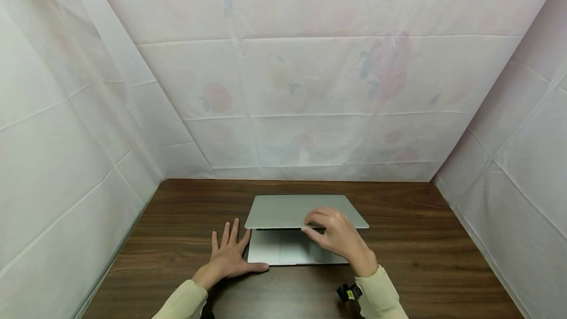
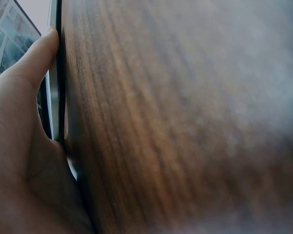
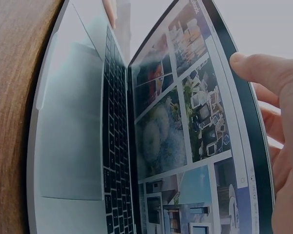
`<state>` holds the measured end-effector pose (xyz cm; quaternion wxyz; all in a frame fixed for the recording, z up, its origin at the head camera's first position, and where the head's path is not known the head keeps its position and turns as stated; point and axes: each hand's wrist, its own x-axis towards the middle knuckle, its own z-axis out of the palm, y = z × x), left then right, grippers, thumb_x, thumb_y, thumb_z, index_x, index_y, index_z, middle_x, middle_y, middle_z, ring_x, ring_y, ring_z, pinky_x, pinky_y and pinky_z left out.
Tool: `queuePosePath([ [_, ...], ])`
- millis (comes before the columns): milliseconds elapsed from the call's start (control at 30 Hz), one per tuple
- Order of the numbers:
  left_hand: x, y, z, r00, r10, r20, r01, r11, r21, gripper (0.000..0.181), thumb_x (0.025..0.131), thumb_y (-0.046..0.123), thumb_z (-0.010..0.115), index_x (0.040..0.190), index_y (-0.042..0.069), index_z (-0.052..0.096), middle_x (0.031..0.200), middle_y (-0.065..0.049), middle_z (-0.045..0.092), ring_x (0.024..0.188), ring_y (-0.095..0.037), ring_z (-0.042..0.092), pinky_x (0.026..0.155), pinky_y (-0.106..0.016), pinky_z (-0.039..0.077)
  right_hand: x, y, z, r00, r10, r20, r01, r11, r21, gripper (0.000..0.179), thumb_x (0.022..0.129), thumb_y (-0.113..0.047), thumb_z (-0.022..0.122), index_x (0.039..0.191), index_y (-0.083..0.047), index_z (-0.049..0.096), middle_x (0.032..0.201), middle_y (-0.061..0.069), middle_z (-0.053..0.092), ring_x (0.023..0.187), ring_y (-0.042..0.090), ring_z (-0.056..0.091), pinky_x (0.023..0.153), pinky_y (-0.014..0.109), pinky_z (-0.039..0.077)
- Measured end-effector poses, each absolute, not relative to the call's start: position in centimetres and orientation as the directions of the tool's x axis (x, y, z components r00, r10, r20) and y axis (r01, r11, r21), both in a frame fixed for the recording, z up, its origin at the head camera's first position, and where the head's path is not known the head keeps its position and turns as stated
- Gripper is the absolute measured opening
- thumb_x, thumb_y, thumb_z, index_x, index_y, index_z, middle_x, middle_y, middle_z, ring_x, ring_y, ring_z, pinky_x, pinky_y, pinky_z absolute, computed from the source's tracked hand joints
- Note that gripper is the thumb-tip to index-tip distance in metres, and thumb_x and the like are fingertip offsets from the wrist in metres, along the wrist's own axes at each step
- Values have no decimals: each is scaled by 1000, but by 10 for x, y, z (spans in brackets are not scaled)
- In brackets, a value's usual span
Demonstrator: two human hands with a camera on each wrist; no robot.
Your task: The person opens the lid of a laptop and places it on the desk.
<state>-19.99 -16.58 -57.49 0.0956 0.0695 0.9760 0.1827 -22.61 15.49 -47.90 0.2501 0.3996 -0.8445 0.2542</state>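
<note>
- Laptop (image 1: 283, 208) on the wooden table (image 1: 412, 245), about midway between left and right edges, its back near the far edge; the lid (image 1: 266, 215) is tilted partly open over the base (image 1: 264, 248).
- Right hand (image 1: 335, 233) pinches the lid's front edge right of its middle, thumb on the screen (image 3: 168, 131) side, fingers curled behind the outer shell.
- Left hand (image 1: 228, 261) grasps nothing: fingers spread on the table beside the base's left side, thumb straight, touching the front edge near its left corner.
- Weight looks modest, so the base could slide or lift if the lid were pulled hard; a steadying touch at that front corner seems sensible.
- Shell appears stiff and smooth, perhaps slippery; the hinge probably resists a little.
- Screen looks fragile. Best hold: the lid's rim, near the middle, thumb on the dark border, without pressing the lit display or twisting a corner.
</note>
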Motion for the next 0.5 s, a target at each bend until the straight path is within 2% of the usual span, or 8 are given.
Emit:
queuePosePath([
  [233, -201, -165, -575, -973, 170, -158, 101, 922, 373, 135, 59, 99, 60, 164, 19, 31, 173, -18, -5, 159, -45, -7, 118, -71, -16, -229, 154, -477, -543, -552, 633, -808, 549, -214, 10, 87, -23, 85, 92, -17, 78, 94, -5, 75, 88, 10, 72, 76, 29, 60],
  [500, -195, -163, -563, -969, 185, -166, 107, 913, 393, 134, 63, 99, 57, 165, 19, 26, 173, -19, -7, 158, -45, -9, 117, -72, -19, -229, 155, -473, -566, -548, 616, -795, 562, -230, 9, 88, -23, 84, 93, -19, 78, 95, -6, 75, 89, 10, 72, 76, 29, 60],
])
